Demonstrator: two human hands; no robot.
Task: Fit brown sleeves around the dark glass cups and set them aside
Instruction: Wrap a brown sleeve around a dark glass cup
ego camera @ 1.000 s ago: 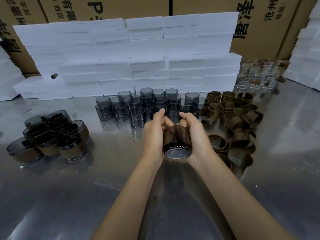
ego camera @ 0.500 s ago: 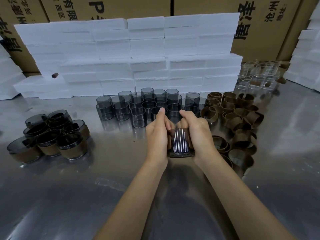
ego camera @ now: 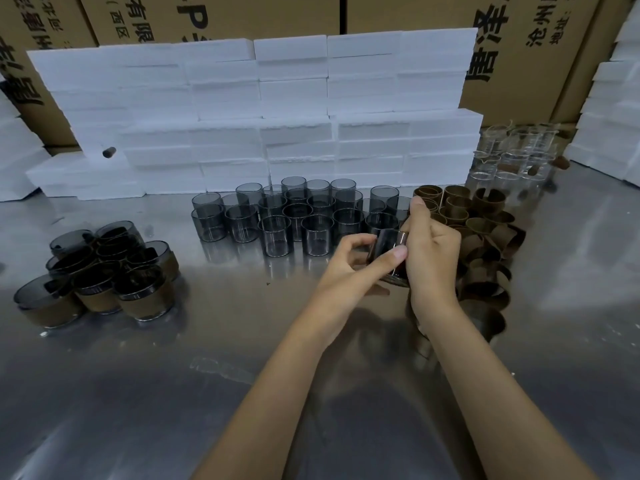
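Right hand (ego camera: 430, 258): curled round a dark smoked-glass cup (ego camera: 389, 247), held tilted above the table, just in front of the bare cups.
Left hand (ego camera: 349, 268): fingers bent, thumb tip touching the held cup's side.
Held cup: brown band visible at its lower part; seating hidden by the hands.
Bare cups (ego camera: 294, 216): cluster of dark cylindrical glass cups, upright, beyond the hands.
Sleeves (ego camera: 481, 237): heap of brown curled paper-like bands, right of the hands.
Finished cups (ego camera: 100, 275): sleeved dark cups stacked, far left.
Table (ego camera: 138, 393): reflective grey metal surface.
Backdrop: white foam slabs (ego camera: 263, 109), clear glass beakers (ego camera: 516, 154), printed cardboard cartons (ego camera: 540, 46).
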